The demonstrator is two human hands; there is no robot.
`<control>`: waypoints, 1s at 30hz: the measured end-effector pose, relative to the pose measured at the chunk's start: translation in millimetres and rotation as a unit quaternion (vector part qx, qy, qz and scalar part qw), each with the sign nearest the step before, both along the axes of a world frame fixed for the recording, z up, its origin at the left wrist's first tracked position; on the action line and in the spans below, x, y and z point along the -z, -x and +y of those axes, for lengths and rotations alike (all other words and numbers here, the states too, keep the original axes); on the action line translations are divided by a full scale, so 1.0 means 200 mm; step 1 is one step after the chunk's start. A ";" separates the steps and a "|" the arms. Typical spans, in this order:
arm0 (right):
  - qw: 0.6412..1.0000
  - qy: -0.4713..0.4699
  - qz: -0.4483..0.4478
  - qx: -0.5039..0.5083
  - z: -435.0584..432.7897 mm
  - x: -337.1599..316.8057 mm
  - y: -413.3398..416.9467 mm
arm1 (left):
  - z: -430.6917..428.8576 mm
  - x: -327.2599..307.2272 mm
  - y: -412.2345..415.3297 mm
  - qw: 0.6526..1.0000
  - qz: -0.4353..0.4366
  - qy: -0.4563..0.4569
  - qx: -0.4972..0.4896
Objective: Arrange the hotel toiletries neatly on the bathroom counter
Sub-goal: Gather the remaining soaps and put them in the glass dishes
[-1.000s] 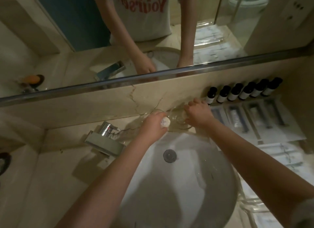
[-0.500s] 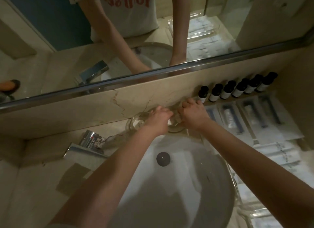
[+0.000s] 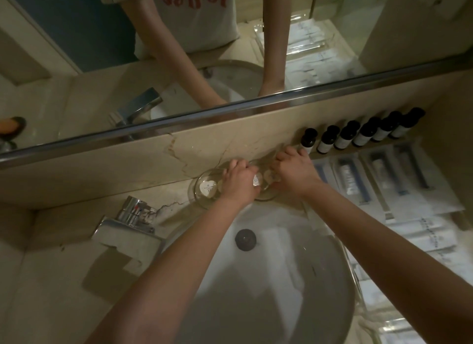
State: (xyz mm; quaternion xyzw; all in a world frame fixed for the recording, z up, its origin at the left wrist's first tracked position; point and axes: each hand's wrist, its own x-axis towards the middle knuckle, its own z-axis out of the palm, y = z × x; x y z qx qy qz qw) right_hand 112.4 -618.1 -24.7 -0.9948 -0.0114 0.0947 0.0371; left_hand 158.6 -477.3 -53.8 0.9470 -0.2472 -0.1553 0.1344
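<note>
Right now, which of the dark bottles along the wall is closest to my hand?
The leftmost bottle in the row, just beyond the right hand and its fingertips; the others stand farther right.

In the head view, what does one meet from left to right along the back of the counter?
First the faucet, glass dish with a wrapped soap, left hand, right hand, row of dark bottles.

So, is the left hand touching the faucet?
Apart. The head view shows counter and a glass dish between the left hand and the faucet.
</note>
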 end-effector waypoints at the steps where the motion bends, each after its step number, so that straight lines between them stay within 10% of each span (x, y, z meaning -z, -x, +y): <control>1: 1.000 -0.005 -0.005 0.000 0.00 0.00 0.00 | 0.01 0.00 -0.01 1.000 0.006 0.001 0.004; 30: 1.000 0.016 -0.026 0.000 0.00 0.04 0.04 | 0.03 -0.02 -0.03 1.000 0.003 0.004 -0.002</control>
